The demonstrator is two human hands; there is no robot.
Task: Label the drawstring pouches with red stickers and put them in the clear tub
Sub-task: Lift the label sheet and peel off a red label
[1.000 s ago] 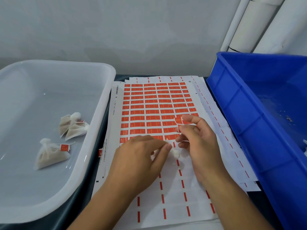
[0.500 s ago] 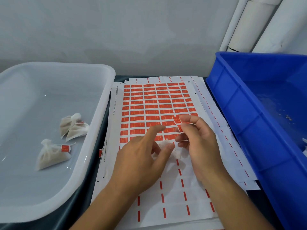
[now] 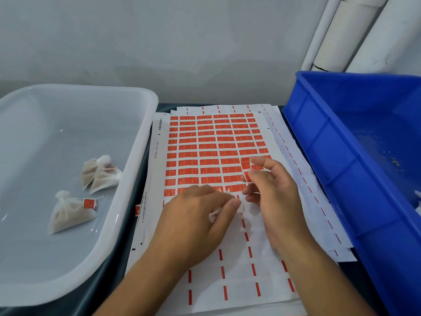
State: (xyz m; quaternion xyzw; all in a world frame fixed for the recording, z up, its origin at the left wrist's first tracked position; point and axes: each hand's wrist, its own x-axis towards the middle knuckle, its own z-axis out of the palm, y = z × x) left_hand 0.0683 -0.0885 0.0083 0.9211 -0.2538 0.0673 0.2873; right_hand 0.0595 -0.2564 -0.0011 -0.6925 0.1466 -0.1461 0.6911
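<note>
My left hand [image 3: 196, 215] lies on the sticker sheet [image 3: 205, 142] and grips a small white drawstring pouch [image 3: 215, 215], which is mostly hidden under the fingers. Just to its right, my right hand [image 3: 271, 192] pinches a red sticker [image 3: 247, 177] between thumb and forefinger, lifted off the sheet. The clear tub [image 3: 136, 160] stands at the left. It holds three pouches: one with a red sticker [image 3: 73, 213] and a pair lying together [image 3: 100, 174].
A blue bin [image 3: 330, 160] stands at the right, close to my right forearm. Several used sheets lie stacked under the sticker sheet. White pipes [image 3: 346, 33] run up the wall at the back right. A dark tabletop shows between tub and sheets.
My left hand's forefinger, raised half a second ago, has curled back down onto the pouch. The right hand keeps the sticker pinched in nearly the same spot.
</note>
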